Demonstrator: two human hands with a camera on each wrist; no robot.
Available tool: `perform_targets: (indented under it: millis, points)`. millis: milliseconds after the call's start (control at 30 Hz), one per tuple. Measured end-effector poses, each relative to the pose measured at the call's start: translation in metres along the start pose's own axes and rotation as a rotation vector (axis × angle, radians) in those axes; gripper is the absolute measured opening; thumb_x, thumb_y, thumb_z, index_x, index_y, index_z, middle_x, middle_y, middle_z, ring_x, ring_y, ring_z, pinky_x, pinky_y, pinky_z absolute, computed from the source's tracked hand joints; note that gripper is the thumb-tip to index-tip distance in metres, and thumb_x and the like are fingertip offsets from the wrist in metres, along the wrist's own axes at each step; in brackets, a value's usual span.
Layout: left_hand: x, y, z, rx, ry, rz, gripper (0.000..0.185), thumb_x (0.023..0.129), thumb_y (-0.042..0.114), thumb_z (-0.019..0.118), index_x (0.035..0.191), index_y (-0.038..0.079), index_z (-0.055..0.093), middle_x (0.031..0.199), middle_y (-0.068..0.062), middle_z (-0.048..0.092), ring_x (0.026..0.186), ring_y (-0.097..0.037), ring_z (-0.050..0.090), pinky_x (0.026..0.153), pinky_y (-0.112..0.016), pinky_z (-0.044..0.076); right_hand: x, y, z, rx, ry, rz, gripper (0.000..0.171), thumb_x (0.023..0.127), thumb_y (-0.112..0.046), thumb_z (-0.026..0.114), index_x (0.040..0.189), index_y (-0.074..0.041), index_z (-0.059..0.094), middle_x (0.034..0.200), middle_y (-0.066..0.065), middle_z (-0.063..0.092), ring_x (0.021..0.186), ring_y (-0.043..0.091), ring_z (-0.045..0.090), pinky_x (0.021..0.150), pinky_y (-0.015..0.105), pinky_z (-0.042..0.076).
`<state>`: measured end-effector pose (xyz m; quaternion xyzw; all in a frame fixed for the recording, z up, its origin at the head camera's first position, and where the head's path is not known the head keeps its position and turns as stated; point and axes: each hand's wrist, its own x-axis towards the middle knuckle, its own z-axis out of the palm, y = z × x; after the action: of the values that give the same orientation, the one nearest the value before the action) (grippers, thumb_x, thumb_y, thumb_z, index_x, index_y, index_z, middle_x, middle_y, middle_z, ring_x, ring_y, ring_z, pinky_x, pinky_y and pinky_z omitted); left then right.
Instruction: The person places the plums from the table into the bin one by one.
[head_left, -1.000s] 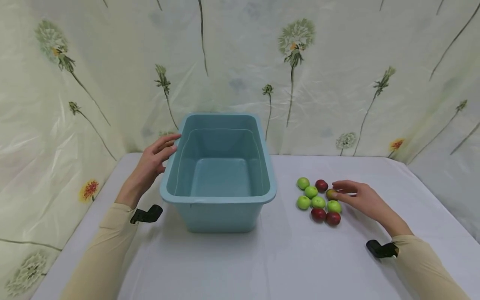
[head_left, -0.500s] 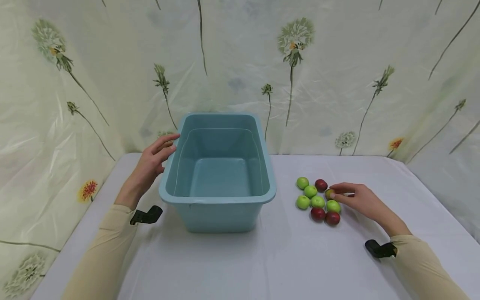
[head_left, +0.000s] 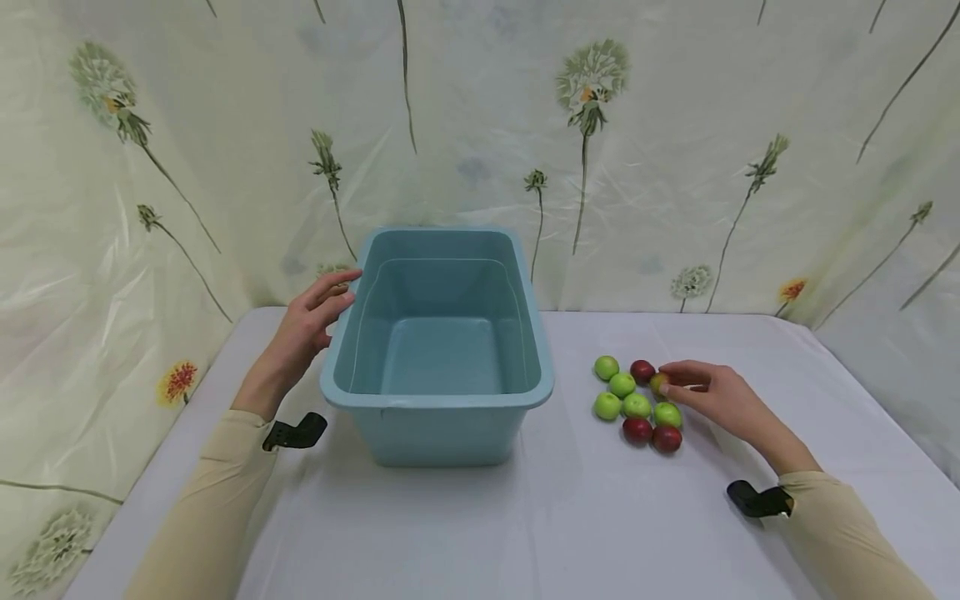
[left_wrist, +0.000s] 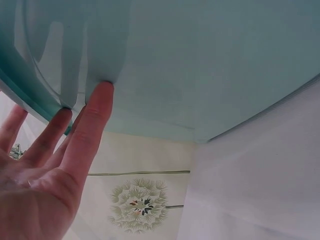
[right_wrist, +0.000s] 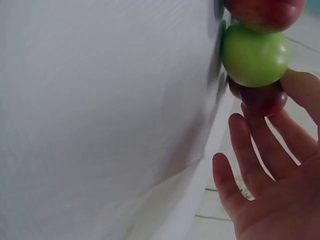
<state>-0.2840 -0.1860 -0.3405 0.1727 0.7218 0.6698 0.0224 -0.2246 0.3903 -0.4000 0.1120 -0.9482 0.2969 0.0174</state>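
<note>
A light blue plastic tub (head_left: 435, 402) stands on the table left of centre. My left hand (head_left: 298, 329) lies along its left side, fingertips at the rim and thumb against the outer wall, with fairly straight fingers. To the right, my right hand (head_left: 716, 398) pinches a small red-and-yellowish-green plum (head_left: 658, 383) between thumb and fingertips. That plum sits at the edge of a group of small green plums (head_left: 637, 406) and dark red plums (head_left: 667, 438). In the right wrist view, a green plum (right_wrist: 256, 55) partly covers the pinched plum (right_wrist: 264, 100).
White cloth covers the table (head_left: 585, 525). A pale curtain with dandelion prints (head_left: 465, 108) hangs behind and at both sides. Black wrist cameras (head_left: 759, 500) are strapped at both sleeves.
The right hand's fingertips have closed in on the red-and-green plum, which has shifted slightly up and left towards the red one beside it. The left hand and the tub have stayed put.
</note>
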Motion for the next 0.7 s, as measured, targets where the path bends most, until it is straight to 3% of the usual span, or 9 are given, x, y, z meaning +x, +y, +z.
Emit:
perform_targets:
  millis: [300, 700]
  points:
    - [0.000, -0.001, 0.000, 0.003, 0.003, -0.001, 0.051, 0.101, 0.039, 0.053, 0.147, 0.021, 0.045, 0.143, -0.010, 0.045, 0.124, -0.028, 0.047, 0.078, -0.036, 0.055, 0.003, -0.009, 0.001, 0.032, 0.032, 0.003, 0.045, 0.096, -0.034, 0.066, 0.130, -0.004, 0.061, 0.124, 0.015, 0.064, 0.108, 0.034, 0.062, 0.081, 0.018, 0.048]
    - [0.000, -0.002, 0.000, -0.002, 0.012, -0.014, 0.052, 0.100, 0.041, 0.054, 0.148, 0.023, 0.044, 0.144, -0.008, 0.044, 0.126, -0.029, 0.047, 0.079, -0.035, 0.054, 0.008, -0.023, 0.007, 0.076, 0.052, -0.021, 0.045, 0.096, -0.034, 0.066, 0.131, -0.006, 0.060, 0.122, 0.013, 0.065, 0.106, 0.032, 0.063, 0.080, 0.016, 0.046]
